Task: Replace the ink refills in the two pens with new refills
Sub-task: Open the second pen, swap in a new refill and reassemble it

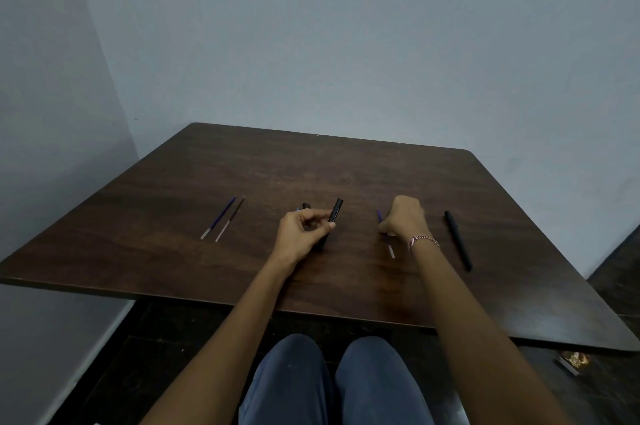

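A: Start at the left of the counter [277, 164]. What lies there?

B: A blue refill [218, 217] and a brown refill [230, 219], flat and side by side, well apart from both hands. They're thin tubes, surely feather-light and a little bendy. I'd pinch one near its middle, not at the pale end, and keep it straight while feeding it in

A: And the left hand [304, 234]?

B: Its fingers [317, 215] are curled, with thumb and forefinger pinching a black barrel [335, 211] that slants away from the person. I cannot tell whether the barrel's near end rests on the counter. It looks like stiff, smooth plastic, so it may slip, and a grip round mid-length seems right. Just behind the knuckles sits a small black piece [306, 206]. It could be a cap or a tip section; I can't say which

A: The right hand [403, 216]?

B: It's closed round a purple refill [390, 249], low over the counter. One end pokes out beyond the hand and the pale end shows below the wrist. The back of the hand hides the fingers, though the fist is plainly tight on the tube

A: Farthest right?

B: The second pen [458, 240], whole, lying flat just right of that wrist, untouched. It's likely rigid and light, and I'd judge it wants one hand on each half to come apart
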The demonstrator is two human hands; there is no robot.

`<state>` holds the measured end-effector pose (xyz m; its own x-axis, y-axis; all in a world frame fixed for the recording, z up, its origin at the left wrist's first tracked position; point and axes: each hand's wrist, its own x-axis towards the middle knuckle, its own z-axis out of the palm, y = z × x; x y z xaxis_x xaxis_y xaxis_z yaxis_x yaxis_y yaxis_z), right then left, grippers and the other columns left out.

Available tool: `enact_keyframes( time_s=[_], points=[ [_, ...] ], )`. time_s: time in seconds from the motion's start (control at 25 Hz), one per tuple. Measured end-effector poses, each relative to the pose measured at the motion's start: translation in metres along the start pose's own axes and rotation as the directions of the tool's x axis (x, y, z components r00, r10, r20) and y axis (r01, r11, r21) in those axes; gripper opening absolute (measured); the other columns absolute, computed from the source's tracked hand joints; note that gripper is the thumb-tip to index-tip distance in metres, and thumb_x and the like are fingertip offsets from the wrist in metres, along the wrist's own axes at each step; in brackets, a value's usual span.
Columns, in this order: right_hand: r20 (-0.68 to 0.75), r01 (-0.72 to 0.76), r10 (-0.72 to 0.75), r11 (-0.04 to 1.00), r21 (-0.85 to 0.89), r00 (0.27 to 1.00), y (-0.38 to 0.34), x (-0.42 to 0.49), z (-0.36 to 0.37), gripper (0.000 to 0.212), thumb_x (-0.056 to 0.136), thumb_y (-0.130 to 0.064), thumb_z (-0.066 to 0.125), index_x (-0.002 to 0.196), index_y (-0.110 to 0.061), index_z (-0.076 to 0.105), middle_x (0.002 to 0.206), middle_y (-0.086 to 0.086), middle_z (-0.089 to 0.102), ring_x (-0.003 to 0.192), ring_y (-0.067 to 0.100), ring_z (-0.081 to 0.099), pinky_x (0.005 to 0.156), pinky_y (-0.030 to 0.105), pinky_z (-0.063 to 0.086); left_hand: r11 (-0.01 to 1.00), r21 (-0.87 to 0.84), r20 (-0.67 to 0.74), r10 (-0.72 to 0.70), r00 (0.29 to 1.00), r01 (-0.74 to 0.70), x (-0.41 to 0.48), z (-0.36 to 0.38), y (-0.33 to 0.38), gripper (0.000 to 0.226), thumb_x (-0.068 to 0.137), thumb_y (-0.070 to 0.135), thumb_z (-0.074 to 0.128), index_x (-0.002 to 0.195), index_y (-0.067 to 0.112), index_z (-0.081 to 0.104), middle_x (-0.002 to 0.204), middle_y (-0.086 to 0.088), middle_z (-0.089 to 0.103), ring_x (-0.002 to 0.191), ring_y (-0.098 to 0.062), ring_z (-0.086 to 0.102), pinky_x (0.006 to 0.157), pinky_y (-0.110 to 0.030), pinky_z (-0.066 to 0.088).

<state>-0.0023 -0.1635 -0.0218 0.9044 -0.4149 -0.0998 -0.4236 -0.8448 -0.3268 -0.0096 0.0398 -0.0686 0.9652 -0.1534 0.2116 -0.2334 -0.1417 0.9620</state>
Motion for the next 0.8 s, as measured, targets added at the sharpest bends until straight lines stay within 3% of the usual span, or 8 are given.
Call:
enact_keyframes(
  time_s=[0.08,0.12,0.2,0.24,0.32,0.48,0.64,0.8],
  points=[
    [0.025,-0.023,0.017,0.969,0.246,1.0,0.005,0.005,0.007,0.017,0.076,-0.017,0.074,0.08,-0.002,0.069,0.082,0.011,0.068,0.077,0.02,0.064,0.067,0.03,0.054,0.999,0.018,-0.005,0.033,0.999,-0.033,-0.001,0.0,0.002,0.025,0.076,0.007,0.075,0.1,0.012,0.072,0.077,0.005,0.065,0.066,0.005,0.057,0.068,-0.009,0.045],
    [0.031,-0.024,0.011,0.89,0.456,0.999,0.007,0.005,0.011,0.02,0.079,-0.015,0.071,0.089,0.002,0.071,0.072,0.009,0.065,0.066,0.017,0.061,0.061,0.028,0.054,0.999,0.024,-0.011,0.041,0.999,-0.041,-0.001,0.0,0.003,0.024,0.076,0.007,0.075,0.099,0.013,0.072,0.077,0.005,0.065,0.066,0.004,0.057,0.068,-0.008,0.045],
    [0.038,-0.038,0.014,0.604,0.796,0.999,0.008,0.0,0.019,0.022,0.087,-0.009,0.063,0.1,0.007,0.069,0.059,0.006,0.055,0.048,0.01,0.049,0.046,0.017,0.043,0.998,0.031,-0.023,0.049,0.999,-0.048,-0.002,0.0,0.005,0.023,0.075,0.007,0.076,0.096,0.015,0.073,0.077,0.005,0.065,0.069,0.0,0.057,0.068,-0.008,0.046],
    [0.047,-0.048,0.014,0.466,0.883,0.999,0.008,-0.004,0.021,0.02,0.09,-0.006,0.059,0.102,0.007,0.069,0.058,0.005,0.052,0.045,0.008,0.046,0.045,0.015,0.04,0.998,0.037,-0.026,0.059,0.998,-0.058,-0.003,0.0,0.006,0.023,0.074,0.007,0.076,0.094,0.016,0.073,0.077,0.005,0.065,0.069,0.0,0.057,0.069,-0.008,0.047],
    [0.049,-0.05,0.01,0.282,0.958,0.999,0.005,-0.011,0.028,0.02,0.092,-0.005,0.055,0.104,0.003,0.068,0.062,0.003,0.053,0.051,0.007,0.047,0.055,0.018,0.042,0.995,0.044,-0.027,0.089,0.996,-0.088,-0.004,-0.001,0.008,0.023,0.073,0.006,0.077,0.091,0.019,0.072,0.076,0.005,0.064,0.068,0.001,0.056,0.069,-0.009,0.047],
    [-0.067,0.065,0.024,0.097,0.993,0.997,0.005,-0.024,0.041,0.018,0.093,-0.007,0.056,0.104,-0.001,0.069,0.067,0.001,0.057,0.058,0.008,0.05,0.063,0.02,0.047,0.991,0.08,-0.021,0.105,0.994,-0.103,-0.005,-0.001,0.007,0.024,0.071,0.004,0.078,0.09,0.018,0.074,0.075,0.007,0.062,0.065,0.003,0.054,0.068,-0.011,0.048],
    [-0.188,0.189,0.04,-0.022,0.982,0.981,0.009,-0.029,0.039,0.015,0.091,-0.006,0.058,0.102,-0.004,0.069,0.069,0.001,0.062,0.06,0.007,0.054,0.062,0.016,0.051,0.986,0.101,0.002,0.131,0.991,-0.13,-0.004,-0.001,0.005,0.025,0.068,0.002,0.079,0.089,0.015,0.075,0.075,0.008,0.062,0.065,0.004,0.054,0.066,-0.01,0.045],
    [-0.254,0.256,0.033,-0.062,0.965,0.967,0.008,-0.033,0.036,0.015,0.09,-0.007,0.059,0.102,-0.007,0.069,0.072,0.001,0.064,0.062,0.005,0.058,0.065,0.017,0.053,0.98,0.133,0.02,0.149,0.989,-0.151,-0.005,0.0,0.006,0.025,0.067,0.002,0.08,0.09,0.011,0.075,0.073,0.01,0.062,0.066,0.002,0.054,0.065,-0.009,0.044]
  ],
)
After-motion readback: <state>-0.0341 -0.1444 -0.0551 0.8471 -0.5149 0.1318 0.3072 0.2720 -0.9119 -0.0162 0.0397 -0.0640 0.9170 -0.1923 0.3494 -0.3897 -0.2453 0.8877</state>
